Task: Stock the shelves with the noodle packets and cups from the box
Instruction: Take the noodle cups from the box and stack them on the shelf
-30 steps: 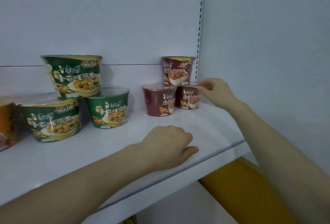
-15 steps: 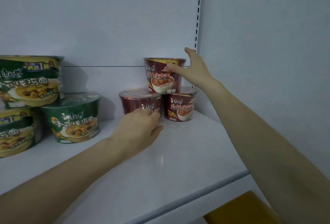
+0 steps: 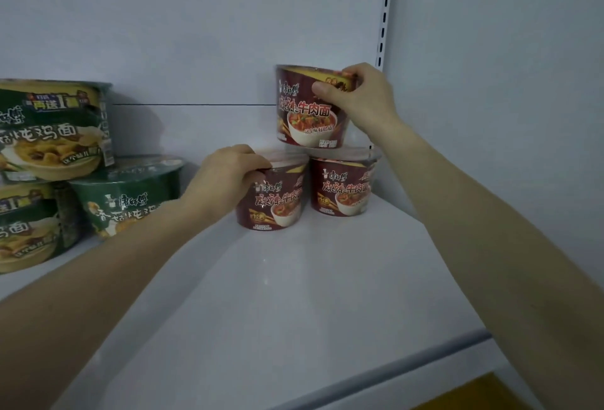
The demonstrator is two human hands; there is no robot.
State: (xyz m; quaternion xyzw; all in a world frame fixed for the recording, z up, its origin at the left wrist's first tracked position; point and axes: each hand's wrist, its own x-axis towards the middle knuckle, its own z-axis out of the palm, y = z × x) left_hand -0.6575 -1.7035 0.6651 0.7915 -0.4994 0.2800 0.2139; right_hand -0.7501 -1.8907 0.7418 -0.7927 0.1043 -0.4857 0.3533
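Note:
Three dark red noodle cups stand stacked at the back right of the white shelf (image 3: 294,295). My right hand (image 3: 359,96) grips the rim of the top red cup (image 3: 304,115), which sits on the two lower ones. My left hand (image 3: 225,174) holds the upper left side of the lower left red cup (image 3: 274,203). The lower right red cup (image 3: 343,187) stands beside it, close to the side wall. No box is in view.
Three green noodle cups are stacked at the left: a top green cup (image 3: 52,128), a lower green cup (image 3: 130,194) and another green cup (image 3: 29,226) at the frame edge. A slotted upright (image 3: 384,11) runs up the back right corner. Something yellow (image 3: 470,393) shows below the shelf edge.
The view has come closer to the shelf. My right hand went from the lower right cup up to the top cup and now grips its rim. My left hand moved from the shelf front onto the lower left cup.

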